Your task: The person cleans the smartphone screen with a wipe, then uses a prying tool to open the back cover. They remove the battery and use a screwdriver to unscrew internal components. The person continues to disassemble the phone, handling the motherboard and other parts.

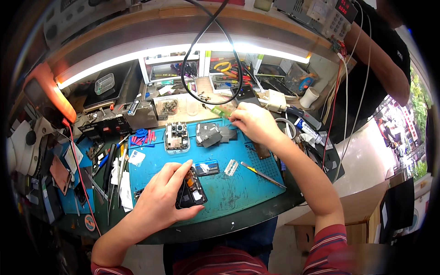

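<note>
Opened handset on a blue work mat [229, 197], clock positions read from the mat's centre. The black phone shell [195, 189], its inner side up, lies a little off centre toward 7 o'clock. The left hand [161, 192] reaches in from 8 o'clock; its grip is partly spread, with the shell between the thumb on the near edge and the fingers on the far one. The right hand [253, 121] is at 1 o'clock, fingertips bunched beside a small green piece [221, 112]; whether that grip has hold of anything cannot be told. Just beyond the shell, toward 1 o'clock from it, lies a dark blue-edged block [207, 168]; a circuit board [176, 136] rests in a clear tray at 11 o'clock, and black sheets [210, 134] overlap at 12.

Handling (judged): the shell should prove light and stiff, its smooth rim somewhat slippery, its orange strip [189, 182] easily torn. It is best taken by opposite outer edges, the free one facing 3 o'clock, without pressing on the interior.
</note>
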Motion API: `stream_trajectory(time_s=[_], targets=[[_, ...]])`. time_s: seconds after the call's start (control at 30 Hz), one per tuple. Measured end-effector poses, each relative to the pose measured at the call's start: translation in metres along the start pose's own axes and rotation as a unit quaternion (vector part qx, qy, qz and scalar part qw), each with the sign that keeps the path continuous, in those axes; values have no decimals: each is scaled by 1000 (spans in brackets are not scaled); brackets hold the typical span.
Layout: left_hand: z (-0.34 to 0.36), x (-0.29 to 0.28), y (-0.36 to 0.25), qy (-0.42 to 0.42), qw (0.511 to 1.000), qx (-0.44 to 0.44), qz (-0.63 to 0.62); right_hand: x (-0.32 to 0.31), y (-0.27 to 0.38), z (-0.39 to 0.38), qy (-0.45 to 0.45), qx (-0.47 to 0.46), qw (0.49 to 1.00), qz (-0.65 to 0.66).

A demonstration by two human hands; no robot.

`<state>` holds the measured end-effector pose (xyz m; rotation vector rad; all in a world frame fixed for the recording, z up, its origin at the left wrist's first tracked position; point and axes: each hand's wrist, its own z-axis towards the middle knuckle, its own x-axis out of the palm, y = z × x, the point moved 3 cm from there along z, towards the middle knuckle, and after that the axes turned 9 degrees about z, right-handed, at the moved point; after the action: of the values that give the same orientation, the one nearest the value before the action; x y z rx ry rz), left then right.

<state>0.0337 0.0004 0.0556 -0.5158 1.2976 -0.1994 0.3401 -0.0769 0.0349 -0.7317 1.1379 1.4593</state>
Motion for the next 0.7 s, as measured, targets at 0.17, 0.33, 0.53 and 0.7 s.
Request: stream_trajectory(time_s=[0.17, 0.33, 0.53, 0.7], targets=[[-4, 4, 6, -61, 997, 39, -9, 6, -3, 21, 111, 23, 993, 17], [-7, -2, 4, -95, 994, 51, -19, 6, -12, 34, 184, 41, 982, 28], [-17, 9, 16, -140, 985, 68, -78, -6, -8, 22, 63, 69, 995, 28], [-14, 2, 10, -127, 988, 86, -23, -30, 32, -18, -50, 163, 944, 282]])
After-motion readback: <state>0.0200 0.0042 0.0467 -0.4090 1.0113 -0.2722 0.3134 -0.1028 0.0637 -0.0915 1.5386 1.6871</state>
